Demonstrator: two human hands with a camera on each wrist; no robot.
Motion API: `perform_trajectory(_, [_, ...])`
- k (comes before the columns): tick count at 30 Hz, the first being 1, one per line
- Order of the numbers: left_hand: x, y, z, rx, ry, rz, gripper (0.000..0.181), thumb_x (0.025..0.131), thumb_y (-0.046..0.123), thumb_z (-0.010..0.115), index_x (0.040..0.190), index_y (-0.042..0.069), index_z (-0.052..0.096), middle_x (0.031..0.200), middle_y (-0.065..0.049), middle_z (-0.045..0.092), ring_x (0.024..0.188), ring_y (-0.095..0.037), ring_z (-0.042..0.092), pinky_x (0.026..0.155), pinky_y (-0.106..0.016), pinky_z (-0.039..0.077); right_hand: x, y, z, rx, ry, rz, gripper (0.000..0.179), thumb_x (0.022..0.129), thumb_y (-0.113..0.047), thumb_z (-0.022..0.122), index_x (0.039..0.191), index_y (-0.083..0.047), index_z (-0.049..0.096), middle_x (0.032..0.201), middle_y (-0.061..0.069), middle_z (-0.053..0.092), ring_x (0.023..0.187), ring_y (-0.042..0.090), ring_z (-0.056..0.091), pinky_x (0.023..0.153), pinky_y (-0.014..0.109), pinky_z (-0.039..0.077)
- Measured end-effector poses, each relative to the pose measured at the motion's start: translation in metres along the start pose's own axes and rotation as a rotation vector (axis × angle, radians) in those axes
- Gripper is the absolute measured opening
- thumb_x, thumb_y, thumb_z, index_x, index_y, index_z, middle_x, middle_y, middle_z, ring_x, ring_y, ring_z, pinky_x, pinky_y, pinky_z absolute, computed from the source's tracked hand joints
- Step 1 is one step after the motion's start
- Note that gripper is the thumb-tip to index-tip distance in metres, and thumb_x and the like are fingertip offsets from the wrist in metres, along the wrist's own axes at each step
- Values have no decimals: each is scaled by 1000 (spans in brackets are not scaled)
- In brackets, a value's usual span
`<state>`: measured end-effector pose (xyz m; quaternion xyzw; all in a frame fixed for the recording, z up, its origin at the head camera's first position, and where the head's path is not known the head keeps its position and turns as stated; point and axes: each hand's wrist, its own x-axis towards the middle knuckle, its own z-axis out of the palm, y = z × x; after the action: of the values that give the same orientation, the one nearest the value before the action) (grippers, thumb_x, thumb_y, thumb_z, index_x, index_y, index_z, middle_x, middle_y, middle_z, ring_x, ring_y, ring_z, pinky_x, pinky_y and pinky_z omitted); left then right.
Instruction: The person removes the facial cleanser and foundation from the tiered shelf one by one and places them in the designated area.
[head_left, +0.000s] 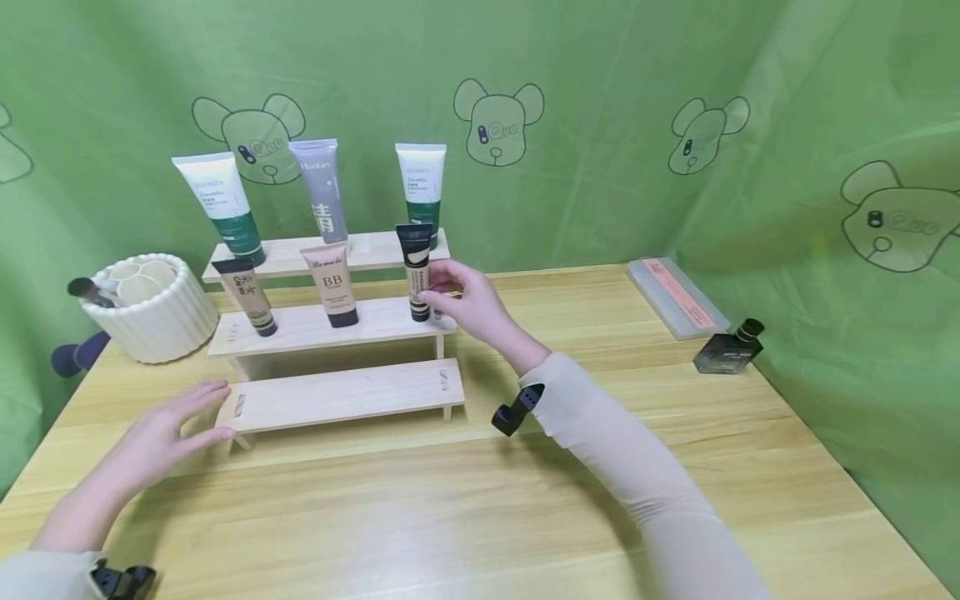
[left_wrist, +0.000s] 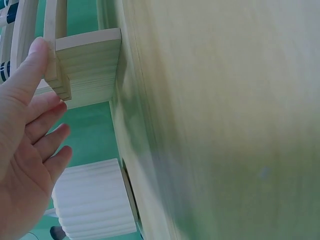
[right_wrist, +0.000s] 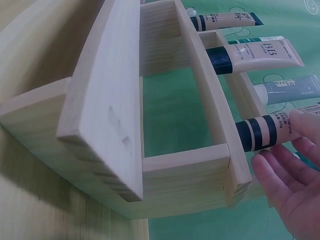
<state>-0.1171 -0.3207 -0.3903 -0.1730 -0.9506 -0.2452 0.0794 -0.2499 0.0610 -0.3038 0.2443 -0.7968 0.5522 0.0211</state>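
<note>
A three-tier wooden stand [head_left: 330, 393] stands on the table. At the right end of its middle tier, my right hand [head_left: 474, 307] pinches a small beige tube with black ends [head_left: 417, 279] between thumb and fingers. The tube is upright, its lower end at the board. My left hand [head_left: 165, 429] reaches to the left end of the bottom tier, fingers extended, with thumb and forefinger touching the board's end [left_wrist: 61, 75]. Also on the middle tier are a pink BB tube [head_left: 331, 283] and a dark-topped beige tube [head_left: 246, 296].
On the top tier stand a white-and-green tube [head_left: 219, 204], a grey-lilac tube [head_left: 318, 187] and another white-and-green tube [head_left: 422, 175]. A ribbed white holder [head_left: 161, 321] with a brush is at the left. A flat translucent case [head_left: 677, 298] and a dark bottle [head_left: 727, 352] lie far right.
</note>
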Motion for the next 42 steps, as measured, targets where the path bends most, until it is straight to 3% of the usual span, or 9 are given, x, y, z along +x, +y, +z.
perform_trajectory(6, [-1, 0, 1, 21, 11, 13, 60, 80, 26, 71, 126, -7, 50, 129, -31, 43, 112, -53, 41, 89, -66, 31, 7, 18, 3, -21, 22, -7, 31, 83, -7, 68, 112, 0, 59, 104, 11, 64, 90, 19, 60, 83, 26, 48])
perform_trajectory(13, [-1, 2, 1, 24, 7, 14, 60, 80, 25, 71, 125, -8, 50, 129, -31, 44, 111, -52, 42, 88, -65, 33, 2, 18, 0, -39, 44, -17, 28, 84, -6, 67, 110, -1, 60, 102, 9, 65, 88, 18, 61, 81, 26, 49])
perform_trajectory(19, [-2, 3, 2, 6, 9, 8, 60, 80, 25, 71, 126, -8, 49, 129, -31, 43, 111, -53, 42, 89, -66, 31, -10, 7, -15, -73, 45, 1, 29, 84, -7, 67, 110, 2, 59, 103, 13, 64, 90, 22, 60, 82, 29, 49])
perform_trajectory(26, [-2, 3, 2, 9, 17, 0, 59, 79, 25, 72, 124, -7, 51, 128, -29, 45, 110, -52, 42, 88, -66, 31, -18, 19, -41, -91, 98, -6, 27, 85, -7, 66, 108, 4, 59, 100, 16, 64, 88, 24, 61, 79, 31, 51])
perform_trajectory(35, [1, 4, 0, 42, 15, 3, 60, 78, 26, 73, 123, -7, 52, 127, -29, 46, 110, -52, 43, 87, -66, 33, -14, 51, -71, -21, 167, 117, 29, 87, -3, 62, 110, 12, 54, 101, 26, 61, 82, 23, 60, 74, 29, 54])
perform_trajectory(42, [2, 5, 0, 56, 4, 1, 61, 78, 28, 73, 123, -7, 52, 127, -29, 47, 109, -52, 44, 85, -66, 34, -6, 91, -80, 13, 186, 293, 35, 88, -6, 61, 116, 12, 52, 104, 26, 59, 81, 19, 59, 80, 38, 53])
